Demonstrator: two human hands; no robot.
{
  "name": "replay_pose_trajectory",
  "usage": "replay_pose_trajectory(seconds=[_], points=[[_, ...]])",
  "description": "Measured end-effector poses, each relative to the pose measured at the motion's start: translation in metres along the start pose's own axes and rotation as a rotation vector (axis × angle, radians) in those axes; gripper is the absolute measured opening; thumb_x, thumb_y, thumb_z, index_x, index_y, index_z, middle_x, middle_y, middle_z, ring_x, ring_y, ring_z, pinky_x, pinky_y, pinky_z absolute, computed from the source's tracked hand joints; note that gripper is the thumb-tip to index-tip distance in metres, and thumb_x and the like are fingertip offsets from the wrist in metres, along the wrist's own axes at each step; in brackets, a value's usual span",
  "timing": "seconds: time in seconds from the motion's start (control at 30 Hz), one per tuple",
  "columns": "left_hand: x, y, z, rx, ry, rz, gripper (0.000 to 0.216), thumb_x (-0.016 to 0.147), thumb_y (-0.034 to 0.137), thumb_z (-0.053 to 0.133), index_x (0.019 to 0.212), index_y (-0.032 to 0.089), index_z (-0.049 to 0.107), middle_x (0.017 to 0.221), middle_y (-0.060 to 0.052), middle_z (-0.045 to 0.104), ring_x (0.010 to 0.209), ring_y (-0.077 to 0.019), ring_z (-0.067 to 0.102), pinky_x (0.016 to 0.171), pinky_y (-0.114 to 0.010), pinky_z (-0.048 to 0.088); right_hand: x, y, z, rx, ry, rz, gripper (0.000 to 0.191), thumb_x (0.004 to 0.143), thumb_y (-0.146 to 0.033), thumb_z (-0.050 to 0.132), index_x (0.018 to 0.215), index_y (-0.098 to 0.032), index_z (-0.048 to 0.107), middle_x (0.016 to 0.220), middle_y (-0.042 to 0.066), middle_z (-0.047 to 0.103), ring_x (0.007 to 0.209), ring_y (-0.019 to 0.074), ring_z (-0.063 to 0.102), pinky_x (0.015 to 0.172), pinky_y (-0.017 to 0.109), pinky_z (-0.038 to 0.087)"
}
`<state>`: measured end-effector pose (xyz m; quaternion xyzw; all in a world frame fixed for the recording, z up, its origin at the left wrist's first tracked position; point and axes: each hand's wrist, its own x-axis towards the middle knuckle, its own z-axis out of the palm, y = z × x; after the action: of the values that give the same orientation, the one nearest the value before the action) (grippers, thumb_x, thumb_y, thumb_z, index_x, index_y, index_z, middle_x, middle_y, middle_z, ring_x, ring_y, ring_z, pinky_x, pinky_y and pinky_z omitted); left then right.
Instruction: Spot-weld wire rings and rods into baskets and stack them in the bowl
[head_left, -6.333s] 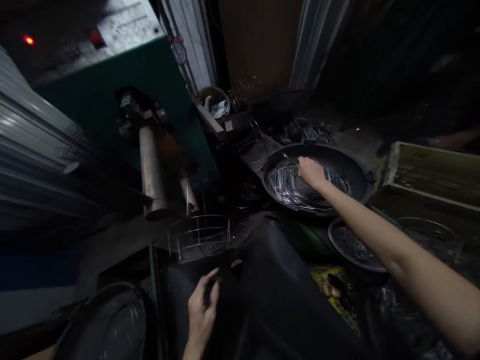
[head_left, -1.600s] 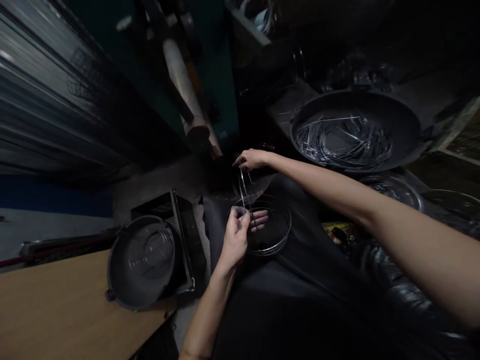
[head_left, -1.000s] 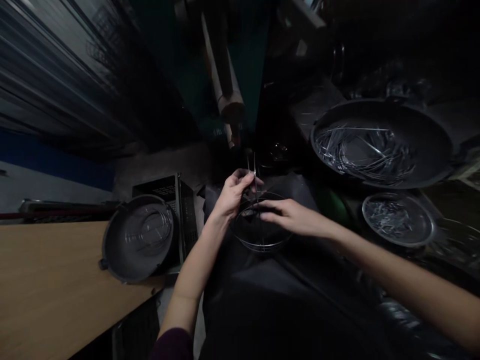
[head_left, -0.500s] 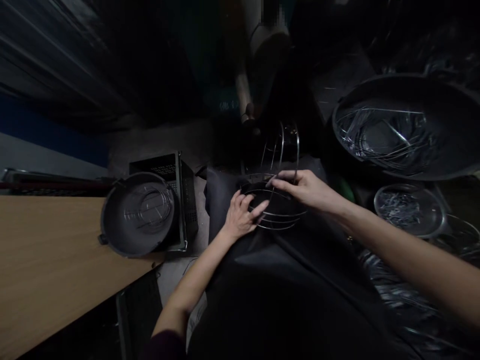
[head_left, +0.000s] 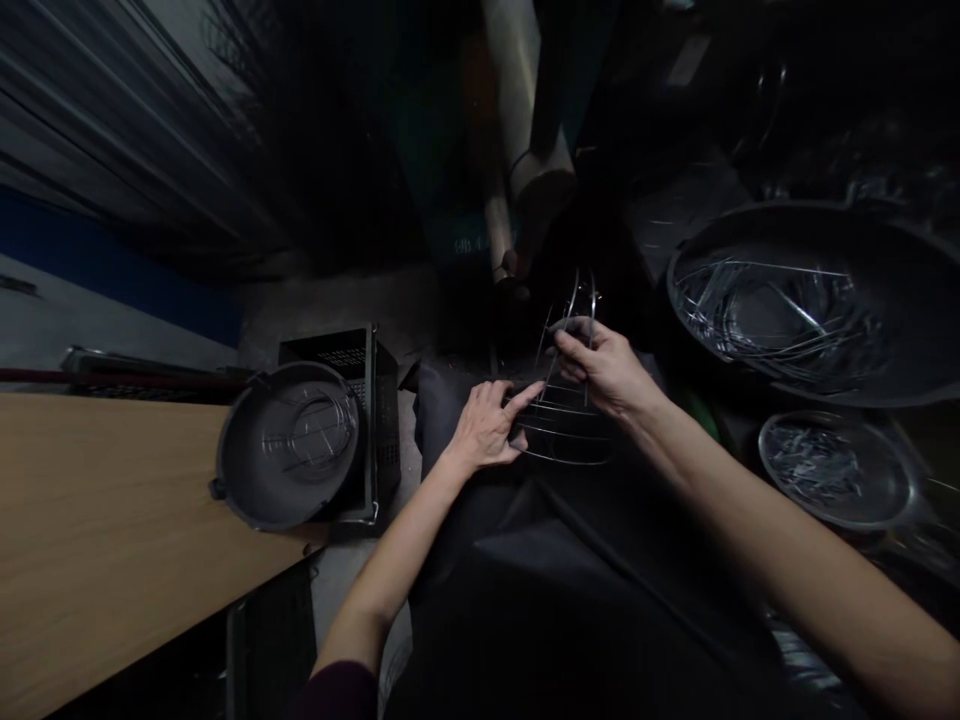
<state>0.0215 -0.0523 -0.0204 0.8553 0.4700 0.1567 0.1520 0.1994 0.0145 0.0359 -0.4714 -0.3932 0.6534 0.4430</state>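
A round wire frame (head_left: 564, 462) of several thin metal rings rests on the dark cloth over my lap. My left hand (head_left: 486, 425) grips its left side, thumb low and index finger stretched along the wires. At the frame's upper right, my right hand (head_left: 606, 368) is closed, pinching a thin wire between thumb and fingers. Curved bright wires (head_left: 583, 292) rise above that hand. Where these wires join the rings is too dark and covered by my fingers to make out.
A dark basin (head_left: 247, 470) holding wire rings stands at left, over a black crate (head_left: 386, 400) and beside a wooden board (head_left: 112, 500). At right are a large pan (head_left: 915, 350) of wire pieces and a metal bowl (head_left: 892, 490) of short pieces. Machinery (head_left: 525, 80) stands ahead.
My right hand has shifted slightly and its fingers have curled in more around the wire. My left hand stays on the rings. The view has tilted, so the surroundings sit lower.
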Motion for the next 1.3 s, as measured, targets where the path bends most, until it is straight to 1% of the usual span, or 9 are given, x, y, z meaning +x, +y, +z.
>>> replay_pose_trajectory(seconds=[0.1,0.17,0.23,0.33,0.37,0.43,0.6,0.83,1.3], points=[[0.006,-0.003,-0.003,-0.031,0.031,0.002,0.079,0.069,0.033,0.057,0.143,0.021,0.031,0.115,-0.013,0.046,0.098,-0.0294,0.046,0.085,-0.044,0.039,0.004,-0.003,-0.003,-0.098,-0.074,0.044,0.045,0.06,-0.045,0.08,0.083,-0.015,0.056,0.057,-0.003,0.052,0.04,0.0035,0.035,0.038,0.018,0.026],[0.013,-0.003,-0.009,-0.065,0.097,0.011,0.077,0.071,0.036,0.057,0.143,0.02,0.031,0.113,-0.013,0.048,0.097,-0.0291,0.048,0.083,-0.043,0.04,0.008,-0.009,-0.005,-0.168,-0.125,0.071,0.042,0.062,-0.042,0.08,0.082,-0.015,0.056,0.056,-0.003,0.051,0.042,0.0049,0.039,0.038,0.018,0.027],[0.024,-0.005,-0.016,-0.117,0.233,0.022,0.074,0.073,0.037,0.056,0.141,0.02,0.031,0.111,-0.012,0.051,0.097,-0.0276,0.05,0.083,-0.042,0.04,0.017,-0.018,-0.005,-0.192,-0.117,0.068,0.04,0.063,-0.041,0.078,0.082,-0.015,0.054,0.058,-0.002,0.053,0.042,0.0052,0.039,0.038,0.018,0.027],[0.043,-0.011,-0.03,-0.186,0.522,0.06,0.065,0.069,0.029,0.058,0.13,0.019,0.038,0.105,-0.009,0.055,0.093,-0.0241,0.054,0.085,-0.041,0.04,0.036,-0.035,-0.001,-0.159,-0.085,0.014,0.041,0.064,-0.043,0.077,0.084,-0.016,0.052,0.059,-0.003,0.054,0.039,0.004,0.035,0.036,0.018,0.024],[0.049,-0.015,-0.034,-0.196,0.588,0.079,0.061,0.067,0.027,0.059,0.125,0.019,0.041,0.102,-0.008,0.056,0.091,-0.0232,0.054,0.085,-0.041,0.04,0.043,-0.04,0.001,-0.125,-0.087,-0.005,0.043,0.063,-0.043,0.077,0.085,-0.017,0.052,0.058,-0.003,0.053,0.039,0.0036,0.033,0.036,0.018,0.024],[0.06,-0.023,-0.042,-0.194,0.645,0.108,0.054,0.064,0.023,0.06,0.115,0.019,0.044,0.098,-0.007,0.057,0.088,-0.0224,0.055,0.083,-0.04,0.041,0.055,-0.049,0.007,-0.042,-0.09,-0.029,0.047,0.06,-0.045,0.08,0.085,-0.017,0.051,0.058,-0.004,0.052,0.039,0.0027,0.031,0.037,0.018,0.024],[0.074,-0.039,-0.051,-0.141,0.637,0.122,0.047,0.063,0.023,0.06,0.108,0.018,0.047,0.096,-0.008,0.059,0.089,-0.0243,0.057,0.082,-0.042,0.041,0.073,-0.056,0.015,-0.038,-0.116,0.019,0.055,0.052,-0.047,0.084,0.084,-0.016,0.052,0.058,-0.004,0.053,0.039,0.0026,0.033,0.038,0.017,0.022],[0.084,-0.048,-0.055,-0.175,0.608,0.086,0.046,0.062,0.025,0.06,0.107,0.018,0.049,0.096,-0.008,0.059,0.091,-0.025,0.056,0.085,-0.043,0.04,0.085,-0.058,0.017,-0.019,-0.092,0.015,0.053,0.051,-0.046,0.084,0.08,-0.017,0.05,0.061,-0.004,0.054,0.039,0.0014,0.03,0.037,0.017,0.023],[0.099,-0.063,-0.064,-0.228,0.547,0.021,0.046,0.06,0.023,0.061,0.103,0.02,0.048,0.097,-0.007,0.059,0.091,-0.025,0.056,0.084,-0.042,0.041,0.117,-0.055,0.02,-0.065,-0.106,-0.006,0.052,0.045,-0.041,0.084,0.072,-0.02,0.045,0.046,-0.009,0.039,0.038,0.0042,0.03,0.037,0.019,0.024]])
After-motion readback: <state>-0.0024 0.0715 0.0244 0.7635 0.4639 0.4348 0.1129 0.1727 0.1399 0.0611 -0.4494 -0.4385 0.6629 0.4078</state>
